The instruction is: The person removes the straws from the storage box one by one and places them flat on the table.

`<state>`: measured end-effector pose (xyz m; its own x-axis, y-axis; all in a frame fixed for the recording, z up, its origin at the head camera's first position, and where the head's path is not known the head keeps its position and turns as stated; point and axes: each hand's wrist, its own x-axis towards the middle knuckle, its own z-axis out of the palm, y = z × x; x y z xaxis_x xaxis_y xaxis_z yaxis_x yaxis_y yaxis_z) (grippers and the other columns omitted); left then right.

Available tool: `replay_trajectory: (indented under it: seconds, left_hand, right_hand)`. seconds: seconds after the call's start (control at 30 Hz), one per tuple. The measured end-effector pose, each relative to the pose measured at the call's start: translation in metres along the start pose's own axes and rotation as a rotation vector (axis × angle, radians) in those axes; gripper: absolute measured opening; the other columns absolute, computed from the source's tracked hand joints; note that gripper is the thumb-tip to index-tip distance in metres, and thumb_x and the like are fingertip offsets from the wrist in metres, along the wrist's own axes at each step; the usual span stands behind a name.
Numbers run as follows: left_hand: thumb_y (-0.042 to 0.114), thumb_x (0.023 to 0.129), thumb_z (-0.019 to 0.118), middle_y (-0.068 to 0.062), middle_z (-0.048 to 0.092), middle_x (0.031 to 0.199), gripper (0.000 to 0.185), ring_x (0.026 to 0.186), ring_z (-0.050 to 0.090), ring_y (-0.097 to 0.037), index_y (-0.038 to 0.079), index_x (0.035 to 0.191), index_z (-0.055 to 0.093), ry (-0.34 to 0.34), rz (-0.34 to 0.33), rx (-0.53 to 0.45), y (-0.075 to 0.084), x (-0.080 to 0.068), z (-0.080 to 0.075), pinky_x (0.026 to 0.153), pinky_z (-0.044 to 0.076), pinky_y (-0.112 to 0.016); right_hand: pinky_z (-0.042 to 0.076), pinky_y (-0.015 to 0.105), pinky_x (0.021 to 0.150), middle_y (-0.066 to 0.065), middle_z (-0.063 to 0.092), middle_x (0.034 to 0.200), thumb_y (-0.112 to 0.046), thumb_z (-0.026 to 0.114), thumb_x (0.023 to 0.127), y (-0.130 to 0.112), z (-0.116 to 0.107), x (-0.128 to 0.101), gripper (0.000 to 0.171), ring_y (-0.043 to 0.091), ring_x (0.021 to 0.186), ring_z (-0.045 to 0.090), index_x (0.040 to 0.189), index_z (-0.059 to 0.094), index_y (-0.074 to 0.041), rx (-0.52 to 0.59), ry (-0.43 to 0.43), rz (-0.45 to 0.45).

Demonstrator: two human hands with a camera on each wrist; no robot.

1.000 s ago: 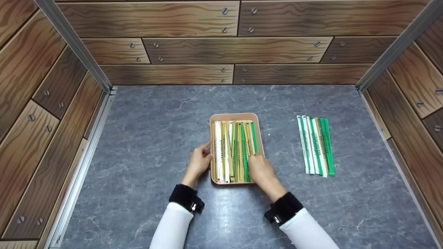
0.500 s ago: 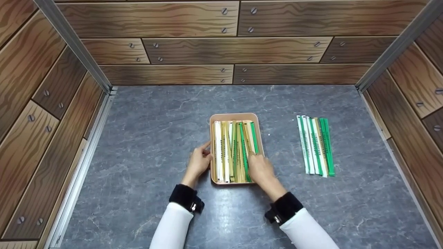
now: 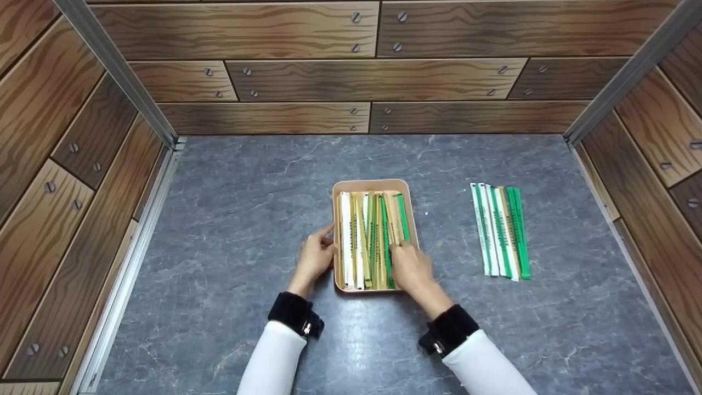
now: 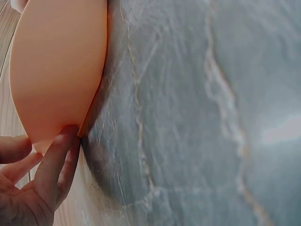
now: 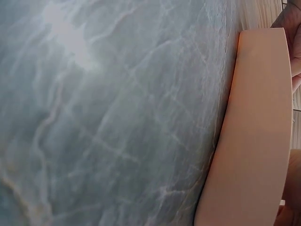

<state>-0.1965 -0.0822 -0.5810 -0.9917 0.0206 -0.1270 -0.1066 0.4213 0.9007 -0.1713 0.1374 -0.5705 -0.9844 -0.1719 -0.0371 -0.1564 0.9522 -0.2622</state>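
A shallow peach-coloured tray with rounded corners sits mid-table on the grey marbled surface, long side running near to far. It is filled with wrapped sticks in white, tan and green, lying side by side lengthwise, a few slightly askew.

Staged booth: printed wood-plank walls, marble-look tabletop.

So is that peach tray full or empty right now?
Full: the tray is packed side to side with wrapped sticks, lying lengthwise; right hand touches them, left hand touches the tray's edge.
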Motion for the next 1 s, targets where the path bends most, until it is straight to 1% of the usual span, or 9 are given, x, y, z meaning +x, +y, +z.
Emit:
replay_trajectory:
  seconds: [0.17,0.27,0.37,0.47,0.53,0.67,0.77,0.9,1.0]
  left_hand:
    - [0.000,0.088,0.064,-0.016,0.070,0.095,0.052,0.085,0.068,-0.024,0.004,0.139,0.054,-0.002,0.027,0.010,0.000,0.000,0.000,0.074,0.055,-0.034]
    - [0.000,0.088,0.064,-0.016,0.070,0.096,0.052,0.085,0.068,-0.024,0.005,0.139,0.055,-0.002,0.025,0.005,0.000,0.000,0.000,0.075,0.055,-0.034]
    - [0.000,0.088,0.064,-0.017,0.070,0.097,0.053,0.086,0.069,-0.025,0.005,0.140,0.054,-0.002,0.024,0.001,0.000,0.000,0.000,0.076,0.056,-0.035]
    - [0.000,0.088,0.064,-0.017,0.070,0.098,0.053,0.086,0.068,-0.025,0.006,0.140,0.054,-0.005,0.016,-0.005,0.000,0.000,0.000,0.076,0.056,-0.035]
    - [0.000,0.088,0.064,-0.016,0.070,0.098,0.053,0.087,0.068,-0.025,0.006,0.141,0.054,-0.005,0.011,-0.003,0.000,0.000,0.000,0.076,0.056,-0.034]
    - [0.001,0.089,0.063,-0.016,0.069,0.098,0.053,0.087,0.068,-0.025,0.006,0.141,0.053,-0.010,0.001,-0.007,0.000,0.000,0.001,0.075,0.056,-0.034]
    - [0.001,0.088,0.064,-0.015,0.069,0.098,0.053,0.088,0.068,-0.025,0.006,0.141,0.054,-0.005,-0.002,-0.003,0.000,0.000,0.000,0.077,0.055,-0.035]
    - [0.000,0.088,0.064,-0.014,0.070,0.097,0.054,0.088,0.068,-0.025,0.008,0.140,0.055,0.005,-0.006,0.009,0.001,0.000,0.000,0.080,0.054,-0.036]
    - [0.000,0.088,0.063,-0.014,0.070,0.095,0.054,0.087,0.068,-0.025,0.008,0.140,0.055,0.001,0.003,0.012,0.001,0.000,0.000,0.078,0.055,-0.037]
  right_hand:
    - [0.054,0.044,0.054,0.016,0.064,0.091,0.005,0.066,0.070,-0.001,0.002,0.001,0.032,0.031,0.075,0.064,0.101,0.069,-0.002,-0.033,0.021,0.010]
    - [0.054,0.045,0.052,0.016,0.063,0.087,0.006,0.064,0.072,0.000,0.002,0.002,0.028,0.032,0.072,0.063,0.098,0.068,-0.002,-0.018,0.037,0.016]
    - [0.054,0.046,0.053,0.018,0.064,0.086,0.007,0.062,0.073,0.002,0.002,0.003,0.028,0.035,0.072,0.064,0.100,0.068,0.000,0.026,0.041,0.016]
    - [0.055,0.044,0.057,0.019,0.066,0.090,0.008,0.063,0.074,0.005,0.000,0.004,0.033,0.034,0.074,0.065,0.105,0.068,0.001,0.128,0.023,0.035]
    - [0.055,0.040,0.055,0.018,0.067,0.091,0.007,0.064,0.075,0.007,-0.004,0.005,0.038,0.030,0.069,0.065,0.112,0.067,0.001,0.236,-0.014,0.078]
    - [0.051,0.032,0.047,0.010,0.065,0.079,0.002,0.067,0.078,0.012,-0.014,0.004,0.046,0.020,0.054,0.060,0.124,0.062,-0.001,0.423,-0.051,0.147]
    - [0.049,0.029,0.046,0.006,0.061,0.074,0.002,0.069,0.077,0.017,-0.022,0.003,0.048,0.015,0.052,0.056,0.124,0.061,-0.001,0.508,-0.012,0.113]
    - [0.051,0.030,0.052,0.008,0.061,0.083,0.008,0.069,0.075,0.025,-0.034,-0.002,0.055,0.016,0.061,0.057,0.128,0.058,0.000,0.614,0.050,0.045]
    - [0.053,0.031,0.056,0.011,0.062,0.085,0.014,0.065,0.073,0.035,-0.043,-0.007,0.060,0.020,0.068,0.060,0.131,0.056,0.002,0.664,0.097,0.019]
